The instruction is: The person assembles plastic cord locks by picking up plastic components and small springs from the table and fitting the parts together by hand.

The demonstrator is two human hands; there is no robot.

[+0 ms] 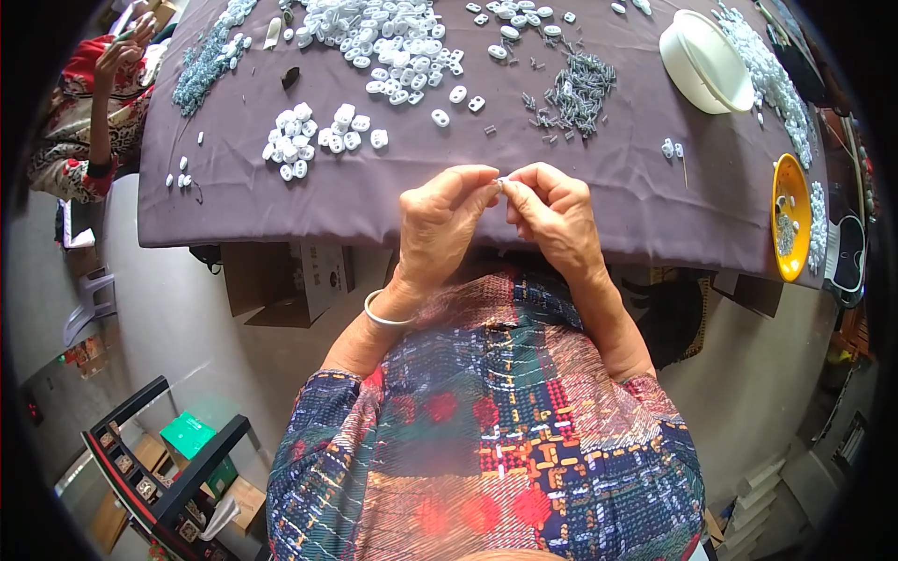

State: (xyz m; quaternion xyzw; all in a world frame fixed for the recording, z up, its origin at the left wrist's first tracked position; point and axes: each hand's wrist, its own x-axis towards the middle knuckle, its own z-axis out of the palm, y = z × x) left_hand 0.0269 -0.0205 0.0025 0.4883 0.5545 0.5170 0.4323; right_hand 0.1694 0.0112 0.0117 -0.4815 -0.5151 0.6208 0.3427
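Observation:
My left hand (438,222) and my right hand (561,217) meet above the near edge of the cloth-covered table. Thumbs and forefingers are pinched together on a small whitish piece (502,183), mostly hidden by the fingertips, so its exact kind cannot be made out. Ahead of my left hand lie small clusters of white oval plastic pieces with two holes (290,142). A larger heap of the same pieces (383,42) spreads farther back. Beyond my right hand is a pile of thin grey pieces resembling small springs (582,89).
A white tub (702,61) stands tilted at the back right. Near the right edge is an orange dish (790,220) with small parts. Pale blue pieces (201,75) are heaped at the far left. Another person's hand (131,42) shows there. Cardboard boxes (290,280) sit under the table.

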